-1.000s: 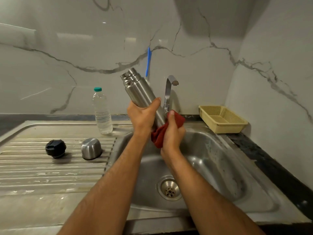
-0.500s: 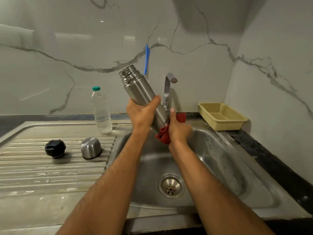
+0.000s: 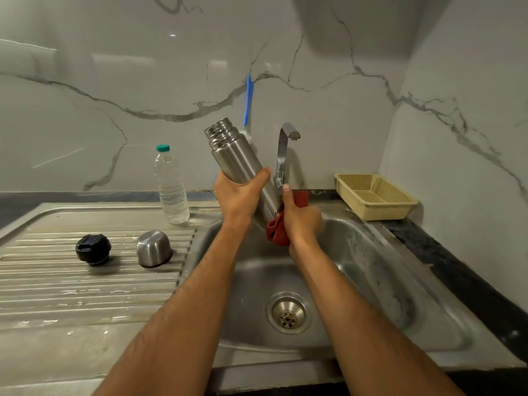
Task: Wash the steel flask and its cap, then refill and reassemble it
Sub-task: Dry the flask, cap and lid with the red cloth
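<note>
Your left hand (image 3: 238,197) gripped the steel flask (image 3: 243,167) mid-body, tilted, mouth up-left, above the sink (image 3: 371,270). Your right hand (image 3: 300,220) pressed a red cloth (image 3: 275,231) round its lower end, probably touching the base, which was hidden. The steel cap (image 3: 153,248) and black stopper (image 3: 93,249) sat apart on the worktop's ribbed left side.

The flask (image 3: 237,155) is brushed silver steel, as are its cup-shaped cap (image 3: 153,248), the tap (image 3: 284,155) and the ribbed sink (image 3: 371,281). The stopper (image 3: 93,249) is black. The cloth (image 3: 278,231) is dark red. The plastic bottle (image 3: 171,187) is clear with a teal lid. The perforated basket (image 3: 374,195) is pale yellow. The wall (image 3: 114,81) is white marble with grey veins, the counter (image 3: 457,270) black.
</note>
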